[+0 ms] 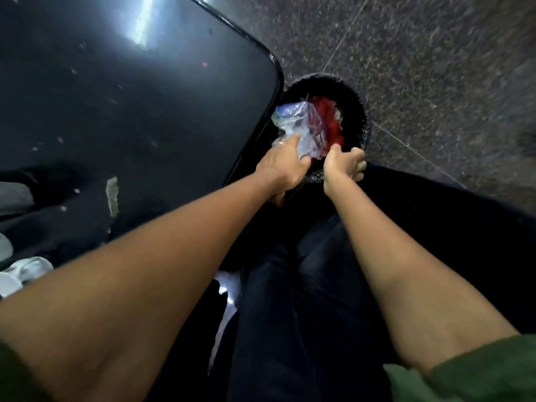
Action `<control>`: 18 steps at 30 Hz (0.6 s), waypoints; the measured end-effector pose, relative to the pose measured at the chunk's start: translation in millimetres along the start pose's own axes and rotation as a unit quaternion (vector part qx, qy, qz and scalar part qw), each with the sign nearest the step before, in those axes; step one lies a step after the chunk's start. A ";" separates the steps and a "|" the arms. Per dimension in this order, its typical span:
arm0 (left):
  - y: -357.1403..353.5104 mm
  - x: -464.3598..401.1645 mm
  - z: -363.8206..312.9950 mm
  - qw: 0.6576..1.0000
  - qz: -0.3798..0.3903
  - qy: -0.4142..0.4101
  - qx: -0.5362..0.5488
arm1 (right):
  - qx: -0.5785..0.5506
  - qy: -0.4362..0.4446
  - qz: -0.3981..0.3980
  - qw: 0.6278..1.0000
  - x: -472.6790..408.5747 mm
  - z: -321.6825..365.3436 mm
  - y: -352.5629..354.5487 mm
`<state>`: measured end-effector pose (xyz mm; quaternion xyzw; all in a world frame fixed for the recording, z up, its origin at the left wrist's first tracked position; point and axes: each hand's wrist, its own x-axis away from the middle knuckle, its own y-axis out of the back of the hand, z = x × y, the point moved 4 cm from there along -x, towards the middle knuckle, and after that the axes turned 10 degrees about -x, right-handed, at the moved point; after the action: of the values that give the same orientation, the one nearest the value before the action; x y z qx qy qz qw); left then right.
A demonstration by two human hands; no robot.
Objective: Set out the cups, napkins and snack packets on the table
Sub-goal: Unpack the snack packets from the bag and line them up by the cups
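Both hands down at the floor bin (358,111) beside the table (130,97): left (285,166) pinches the clear packet (298,126), right (343,163) grips the rim, so we lift straight up, bin held steady.

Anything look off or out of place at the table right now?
Yes. Both hands, left and right, are down at a black bin on the floor beside the table, gripping a clear plastic bag over red material, not setting items out. The tabletop shows pale specks and a torn scrap.
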<state>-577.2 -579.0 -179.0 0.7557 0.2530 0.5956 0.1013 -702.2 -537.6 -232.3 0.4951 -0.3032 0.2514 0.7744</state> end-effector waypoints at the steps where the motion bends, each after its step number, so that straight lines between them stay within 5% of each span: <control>1: 0.8 6.0 -0.1 1.000 -0.001 0.003 0.003 | 0.017 0.014 -0.001 1.000 6.3 2.0 2.2; 9: 33.6 64.8 5.9 0.994 -0.104 -0.034 0.030 | 0.051 0.188 -0.010 0.981 77.0 32.1 8.3; 18: 76.7 131.2 52.1 0.959 -0.281 -0.042 0.018 | 0.089 0.472 0.000 0.877 171.5 49.9 9.1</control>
<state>-486.2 -570.6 -46.9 0.6803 0.4617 0.5056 0.2614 -601.2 -564.7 -87.3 0.3843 0.1225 0.4812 0.7783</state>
